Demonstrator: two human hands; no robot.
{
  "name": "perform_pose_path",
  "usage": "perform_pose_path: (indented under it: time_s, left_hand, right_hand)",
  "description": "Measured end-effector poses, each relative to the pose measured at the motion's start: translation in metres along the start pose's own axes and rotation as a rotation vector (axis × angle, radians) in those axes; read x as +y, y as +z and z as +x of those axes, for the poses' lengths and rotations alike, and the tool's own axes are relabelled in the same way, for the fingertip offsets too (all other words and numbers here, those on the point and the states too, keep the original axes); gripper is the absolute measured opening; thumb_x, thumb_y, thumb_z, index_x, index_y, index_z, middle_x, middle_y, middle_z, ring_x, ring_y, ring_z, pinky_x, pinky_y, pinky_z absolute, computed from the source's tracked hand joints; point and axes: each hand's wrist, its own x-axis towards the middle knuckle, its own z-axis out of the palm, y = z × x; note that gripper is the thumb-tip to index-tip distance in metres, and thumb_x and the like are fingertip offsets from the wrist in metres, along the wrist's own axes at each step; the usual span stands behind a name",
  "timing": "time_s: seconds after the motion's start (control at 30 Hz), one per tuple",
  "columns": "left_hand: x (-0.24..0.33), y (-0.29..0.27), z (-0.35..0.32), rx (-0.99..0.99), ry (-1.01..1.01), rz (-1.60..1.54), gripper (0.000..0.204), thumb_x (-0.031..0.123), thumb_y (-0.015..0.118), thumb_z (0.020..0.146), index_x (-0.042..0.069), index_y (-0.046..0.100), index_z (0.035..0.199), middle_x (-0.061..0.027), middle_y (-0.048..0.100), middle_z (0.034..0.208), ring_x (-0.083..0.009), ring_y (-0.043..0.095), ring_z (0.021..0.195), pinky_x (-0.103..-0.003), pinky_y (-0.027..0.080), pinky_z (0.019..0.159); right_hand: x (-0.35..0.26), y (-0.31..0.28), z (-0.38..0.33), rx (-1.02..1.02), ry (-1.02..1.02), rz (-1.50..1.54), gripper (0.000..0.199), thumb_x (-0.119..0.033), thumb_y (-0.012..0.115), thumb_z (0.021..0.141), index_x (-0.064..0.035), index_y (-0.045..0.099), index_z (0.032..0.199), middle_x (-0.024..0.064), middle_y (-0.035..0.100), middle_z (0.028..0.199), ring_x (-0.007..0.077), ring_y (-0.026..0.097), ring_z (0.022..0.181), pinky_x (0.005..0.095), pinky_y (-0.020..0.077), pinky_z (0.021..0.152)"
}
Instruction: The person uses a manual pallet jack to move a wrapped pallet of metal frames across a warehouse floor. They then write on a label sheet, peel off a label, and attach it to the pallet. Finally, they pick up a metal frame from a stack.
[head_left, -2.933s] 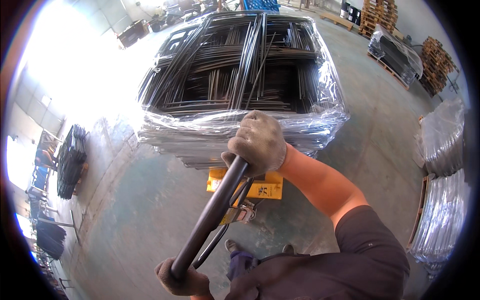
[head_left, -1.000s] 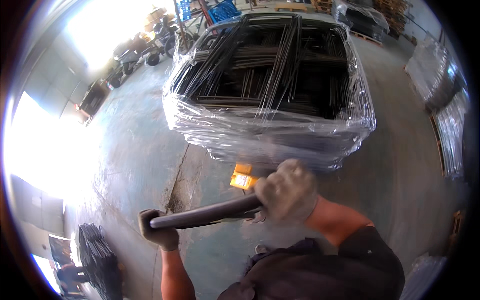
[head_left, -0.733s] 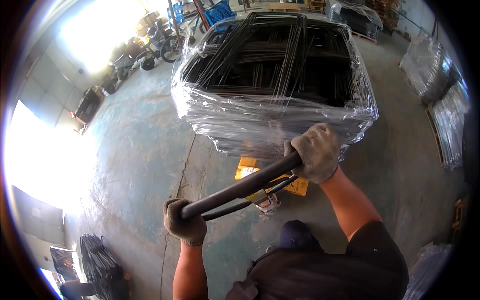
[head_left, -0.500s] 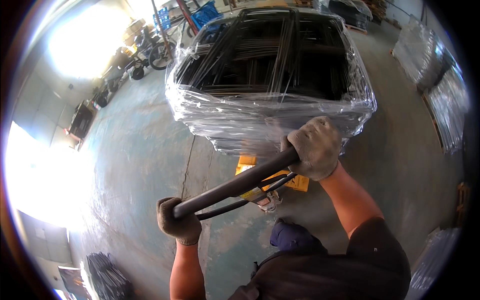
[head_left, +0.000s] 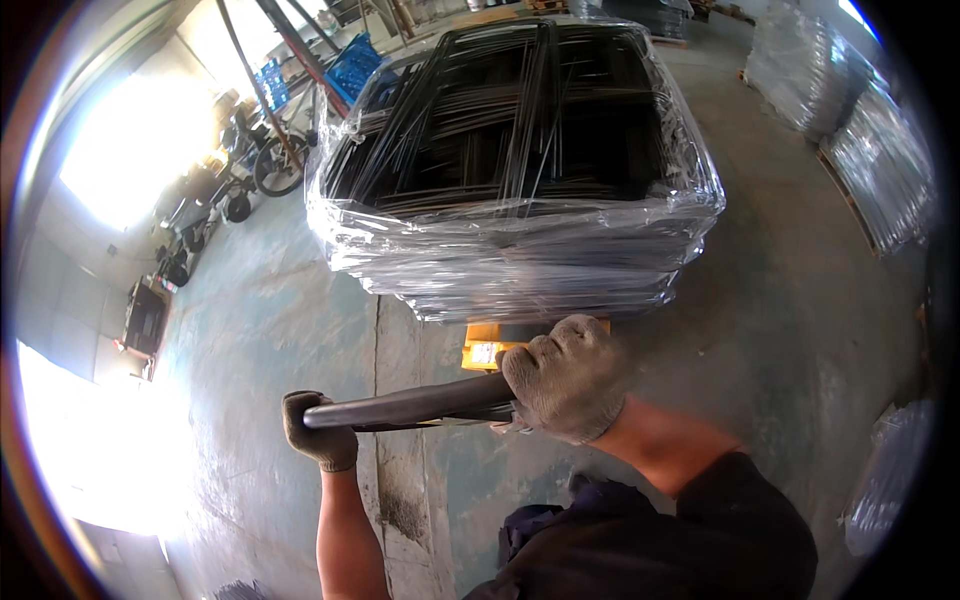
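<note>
Dark bar (head_left: 412, 404) now less slanted, long axis nearly left-right.

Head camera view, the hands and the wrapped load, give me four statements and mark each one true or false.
1. The left hand and the right hand are gloved. True.
2. Only the right hand is on the dark handle. False: both hands are on it.
3. Clear film covers the near side of the load of dark rods. True.
4. Something green shows just below the load. False: a yellow part shows there.
</note>
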Motion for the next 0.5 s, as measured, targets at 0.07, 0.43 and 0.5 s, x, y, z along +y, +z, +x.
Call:
perform_pose_path:
  time_s: [0.07, 0.43, 0.5]
  left_hand:
    - [-0.004, 0.000, 0.005, -0.001, 0.034, 0.022, 0.009, 0.002, 0.067, 0.089, 0.005, 0.060, 0.084, -0.0042, 0.060, 0.082, -0.0165, 0.059, 0.075, -0.032, 0.048, 0.069]
    - [-0.060, 0.012, 0.028, -0.065, 0.120, -0.088, 0.008, 0.002, 0.069, 0.086, 0.005, 0.062, 0.086, -0.0059, 0.063, 0.083, -0.0180, 0.061, 0.076, -0.032, 0.050, 0.072]
    - [-0.070, 0.024, 0.035, -0.072, 0.112, -0.175, 0.009, 0.002, 0.070, 0.085, 0.005, 0.062, 0.083, -0.0058, 0.064, 0.082, -0.0179, 0.062, 0.076, -0.032, 0.050, 0.071]
  right_hand:
    - [-0.008, 0.004, -0.001, -0.013, 0.015, -0.029, 0.022, -0.026, 0.076, 0.078, -0.0082, 0.069, 0.088, 0.0063, 0.064, 0.074, 0.0246, 0.067, 0.072, 0.0445, 0.0553, 0.074]
    - [-0.055, 0.021, 0.001, 0.001, 0.199, -0.119, 0.024, -0.024, 0.080, 0.073, -0.0101, 0.070, 0.089, 0.0063, 0.065, 0.078, 0.0264, 0.066, 0.074, 0.0447, 0.0524, 0.079]
    - [-0.072, 0.029, -0.006, -0.003, 0.244, -0.198, 0.026, -0.022, 0.083, 0.067, -0.0128, 0.070, 0.087, 0.0058, 0.066, 0.076, 0.0271, 0.068, 0.074, 0.0444, 0.0523, 0.078]
